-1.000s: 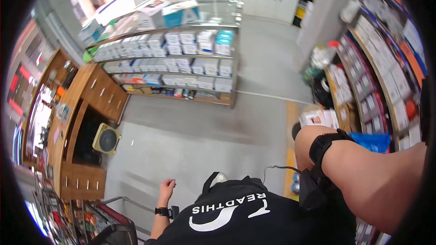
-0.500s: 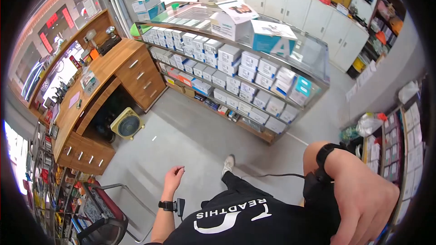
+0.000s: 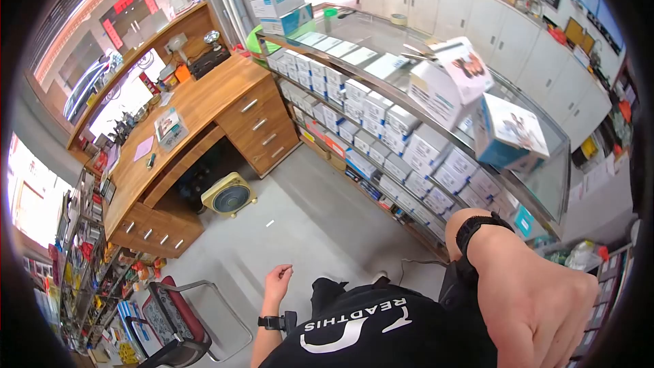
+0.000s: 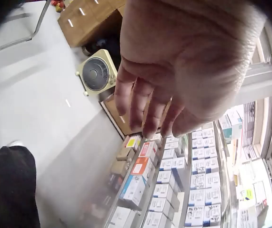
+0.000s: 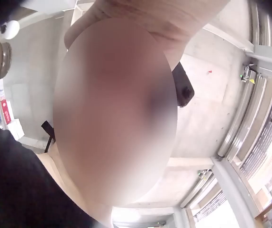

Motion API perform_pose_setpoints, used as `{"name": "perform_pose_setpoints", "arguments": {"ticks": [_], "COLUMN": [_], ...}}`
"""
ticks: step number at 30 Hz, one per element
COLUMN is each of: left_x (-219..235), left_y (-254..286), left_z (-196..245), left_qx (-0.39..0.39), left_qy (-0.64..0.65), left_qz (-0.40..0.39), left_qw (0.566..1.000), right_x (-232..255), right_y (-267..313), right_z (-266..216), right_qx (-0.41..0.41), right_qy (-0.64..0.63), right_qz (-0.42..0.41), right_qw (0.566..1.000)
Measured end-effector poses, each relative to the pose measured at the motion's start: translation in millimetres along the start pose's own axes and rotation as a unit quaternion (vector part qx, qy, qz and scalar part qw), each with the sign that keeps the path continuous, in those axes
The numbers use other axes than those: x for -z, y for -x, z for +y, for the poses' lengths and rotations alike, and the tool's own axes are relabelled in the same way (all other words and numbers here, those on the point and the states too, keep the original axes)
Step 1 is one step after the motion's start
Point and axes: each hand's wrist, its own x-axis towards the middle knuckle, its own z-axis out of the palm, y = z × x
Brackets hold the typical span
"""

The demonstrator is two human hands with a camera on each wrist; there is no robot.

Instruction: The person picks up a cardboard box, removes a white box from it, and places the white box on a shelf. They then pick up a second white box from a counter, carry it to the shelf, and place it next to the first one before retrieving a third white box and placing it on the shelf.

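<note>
- Now the left hand (image 3: 278, 278) hangs low in the centre-bottom of the head view, above the grey floor (image 3: 300, 232), fingers loosely curled and holding nothing
- Up close in the left wrist view, that same left hand (image 4: 183, 71) fills the upper right of the frame, its fingers (image 4: 151, 114) pointing down, slightly apart and bent, with nothing between them
- Over at the lower right of the head view, the right hand (image 3: 545, 313) is raised very near the camera, back of the hand towards us, a black wrist strap (image 3: 477, 228) around the forearm; whether its fingers are apart or together cannot be told, as they run off the frame
- Nothing helps from the right wrist view either: only a blurred patch and a ceiling show there
- Nearest to the left hand, a cream floor fan (image 3: 230, 195) sits on the floor at centre-left, just beside the wooden desk (image 3: 197, 105); in the left wrist view the floor fan (image 4: 95, 72) shows at upper left
- Running diagonally from top centre to right, the glass display counter (image 3: 422, 136) carries rows of white and blue boxes on its shelves, with two larger cartons (image 3: 477, 105) on top
- Down at lower left, a red-seated metal chair (image 3: 187, 320) stands on the floor, near the left hand but apart from it
- At bottom centre, a black shirt (image 3: 381, 330) with white lettering fills the frame between the two arms
</note>
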Motion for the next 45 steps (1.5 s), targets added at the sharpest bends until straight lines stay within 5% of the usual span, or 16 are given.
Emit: {"name": "perform_pose_setpoints", "arguments": {"ticks": [9,17,25,27,29,33,35,37,40,41,45], "left_x": [66.2,134.6,133.9,129.3,131.3,141.6,150.5,154.6,160.9,161.7,156.5], "left_y": [-156.8,-305.5,-452.3,-492.0,-527.0,-590.2,-634.3,-681.2,-765.3,-789.1,-864.4], "left_z": [-30.0,44.2,148.4,169.7,202.7,259.3,282.5,302.7,331.4,344.4,402.8], "left_qx": [-0.009,-0.084,-0.16,-0.252,-0.259,-0.28,-0.283,-0.278,-0.336,-0.35,-0.358], "left_qy": [0.045,-0.005,-0.061,-0.037,-0.044,-0.024,0.012,0.078,0.124,0.145,0.113], "left_qz": [0.026,-0.041,-0.149,-0.163,-0.178,-0.188,-0.178,-0.145,-0.123,-0.119,-0.11], "left_qw": [0.999,0.996,0.974,0.953,0.948,0.941,0.942,0.946,0.926,0.918,0.92], "right_x": [73.4,146.6,254.9,286.9,319.1,378.7,404.9,430.9,485.7,500.2,547.7], "right_y": [-11.4,-26.7,-2.9,7.4,13.2,27.7,38.7,54.1,84.1,99.6,137.3], "right_z": [153.7,264.6,328.1,337.9,346.5,359.9,359.5,365.1,364.8,369.0,391.8], "right_qx": [-0.008,-0.004,-0.005,-0.005,-0.009,-0.106,-0.247,-0.377,-0.577,-0.597,-0.634], "right_qy": [-0.039,-0.052,-0.062,-0.068,-0.069,0.047,0.23,0.368,0.398,0.355,0.396], "right_qz": [-0.076,-0.136,-0.18,-0.183,-0.194,-0.117,-0.019,0.13,0.171,0.236,0.285], "right_qw": [0.996,0.989,0.982,0.981,0.978,0.986,0.941,0.84,0.692,0.68,0.6]}}
